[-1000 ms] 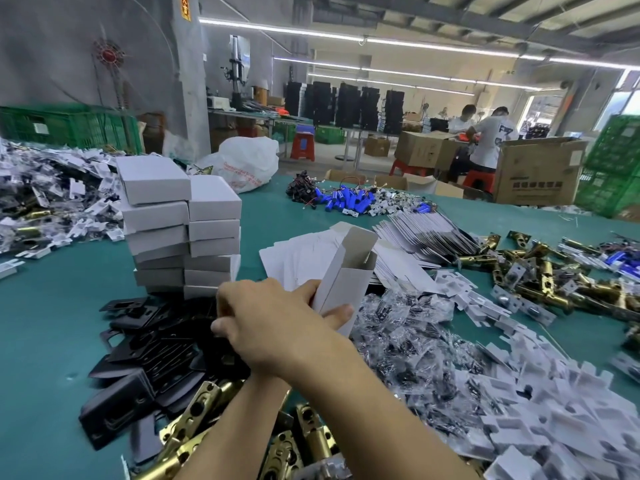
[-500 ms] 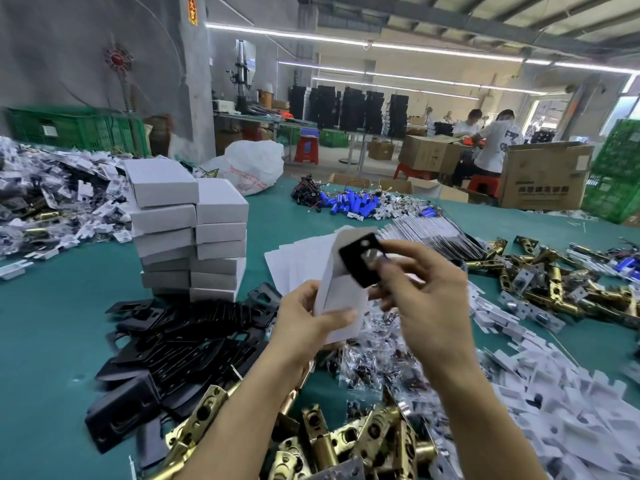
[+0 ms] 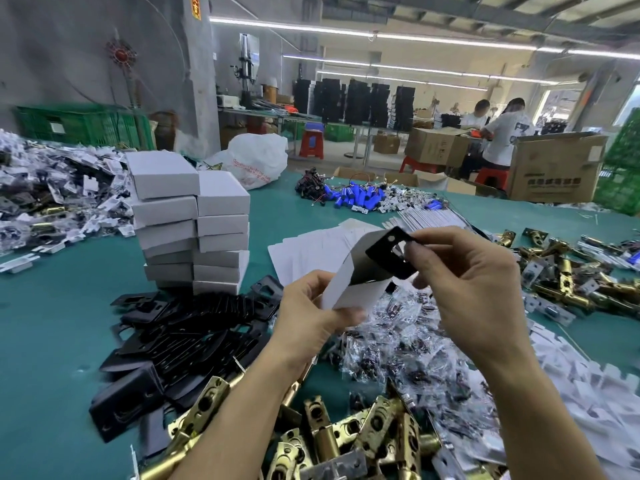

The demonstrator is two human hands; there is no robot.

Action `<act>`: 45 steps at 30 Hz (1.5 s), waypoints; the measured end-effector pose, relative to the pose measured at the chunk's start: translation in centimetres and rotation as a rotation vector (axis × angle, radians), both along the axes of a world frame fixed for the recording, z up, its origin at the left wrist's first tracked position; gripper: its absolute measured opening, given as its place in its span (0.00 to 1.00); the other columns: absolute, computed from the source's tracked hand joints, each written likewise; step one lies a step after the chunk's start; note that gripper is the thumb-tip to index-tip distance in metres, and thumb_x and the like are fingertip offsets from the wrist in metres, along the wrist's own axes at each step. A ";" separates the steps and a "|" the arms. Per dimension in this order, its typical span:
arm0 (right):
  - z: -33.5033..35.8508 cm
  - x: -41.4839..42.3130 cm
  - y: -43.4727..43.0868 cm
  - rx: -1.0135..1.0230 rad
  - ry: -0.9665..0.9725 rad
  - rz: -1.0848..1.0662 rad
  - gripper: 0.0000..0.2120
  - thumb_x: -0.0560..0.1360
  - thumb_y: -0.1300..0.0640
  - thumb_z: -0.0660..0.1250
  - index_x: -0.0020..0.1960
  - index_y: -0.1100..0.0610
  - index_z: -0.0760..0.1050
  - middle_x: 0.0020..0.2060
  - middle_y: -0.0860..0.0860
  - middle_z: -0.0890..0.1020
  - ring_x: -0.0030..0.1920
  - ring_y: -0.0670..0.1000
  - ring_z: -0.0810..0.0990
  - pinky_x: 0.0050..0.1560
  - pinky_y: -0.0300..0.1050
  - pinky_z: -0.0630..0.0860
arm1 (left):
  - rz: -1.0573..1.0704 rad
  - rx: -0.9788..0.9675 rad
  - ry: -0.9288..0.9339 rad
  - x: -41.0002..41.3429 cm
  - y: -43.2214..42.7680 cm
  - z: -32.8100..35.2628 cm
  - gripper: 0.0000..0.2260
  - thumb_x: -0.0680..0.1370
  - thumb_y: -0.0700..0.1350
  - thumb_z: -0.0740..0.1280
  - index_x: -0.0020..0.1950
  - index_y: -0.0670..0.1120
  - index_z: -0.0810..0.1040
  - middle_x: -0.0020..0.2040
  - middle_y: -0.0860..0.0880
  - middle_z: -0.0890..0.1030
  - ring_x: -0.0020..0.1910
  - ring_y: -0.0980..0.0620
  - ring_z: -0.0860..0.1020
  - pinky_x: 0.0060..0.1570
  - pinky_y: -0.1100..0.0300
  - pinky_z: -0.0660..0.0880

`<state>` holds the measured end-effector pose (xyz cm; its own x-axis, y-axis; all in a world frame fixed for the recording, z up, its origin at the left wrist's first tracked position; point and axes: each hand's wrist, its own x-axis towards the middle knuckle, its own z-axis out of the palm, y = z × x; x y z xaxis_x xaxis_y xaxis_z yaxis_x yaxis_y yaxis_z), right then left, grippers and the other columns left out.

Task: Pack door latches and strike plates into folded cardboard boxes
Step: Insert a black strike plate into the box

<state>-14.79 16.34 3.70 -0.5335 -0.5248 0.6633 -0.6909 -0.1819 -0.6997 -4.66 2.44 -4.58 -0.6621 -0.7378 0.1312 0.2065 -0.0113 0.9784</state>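
While the left hand (image 3: 308, 318) grips a small white cardboard box (image 3: 349, 291) above the bench (image 3: 52, 327), its fingers (image 3: 348, 314) curled round the lower end with the thumb pressed on the near face, the right hand (image 3: 474, 292) holds a black strike plate (image 3: 386, 252) at the box's open upper end. The right fingers (image 3: 446, 237) are clamped on the plate's right edge, thumb and forefinger pinching it. The plate is tilted, one screw hole showing near its top corner, and its lower part lies over the dark mouth of the box; how far it sits inside, I cannot tell. Box and plate are both held in the air, just in front of a fan of flat white box blanks (image 3: 308, 249).

To the left stands a double stack of closed white boxes (image 3: 194, 223), and at its foot spreads a heap of loose black strike plates (image 3: 194, 336). Brass door latches (image 3: 346, 438) lie piled nearest the camera, below both forearms. Under the right hand is a mound of small clear bags of screws (image 3: 408, 344), with white card inserts (image 3: 588, 393) spread beyond it to the right. More brass latches (image 3: 568, 282) lie near the right edge, and blue cylinders (image 3: 356, 197) rest farther back on the bench
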 end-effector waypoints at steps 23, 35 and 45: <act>-0.8 -0.6 -0.9 0.507 0.423 -0.189 0.17 0.75 0.68 0.62 0.47 0.52 0.86 0.48 0.47 0.81 0.52 0.50 0.70 0.49 0.37 0.63 | -0.119 0.000 -0.039 -0.3 0.2 -0.5 0.18 0.63 0.35 0.82 0.49 0.44 0.83 0.50 0.42 0.85 0.47 0.41 0.84 0.35 0.51 0.82; -4.9 -2.0 -1.5 1.139 0.082 -0.031 0.15 0.74 0.55 0.73 0.60 0.52 0.78 0.51 0.49 0.82 0.45 0.44 0.82 0.53 0.47 0.81 | 0.062 0.227 0.157 -0.4 -0.2 0.2 0.25 0.58 0.45 0.80 0.53 0.45 0.80 0.45 0.49 0.86 0.43 0.45 0.86 0.34 0.52 0.82; -6.1 -1.5 -2.8 1.083 0.234 -0.022 0.08 0.72 0.57 0.73 0.40 0.49 0.75 0.49 0.51 0.80 0.50 0.51 0.80 0.54 0.50 0.78 | 0.113 0.118 0.079 -0.9 -0.2 -0.6 0.15 0.68 0.34 0.79 0.50 0.46 0.82 0.45 0.47 0.85 0.40 0.53 0.84 0.33 0.59 0.80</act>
<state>-16.28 13.54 -2.43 -0.4711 -0.8804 -0.0553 -0.8226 0.4611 -0.3329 -5.60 2.25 -5.14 -0.5655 -0.8201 0.0879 0.2892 -0.0974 0.9523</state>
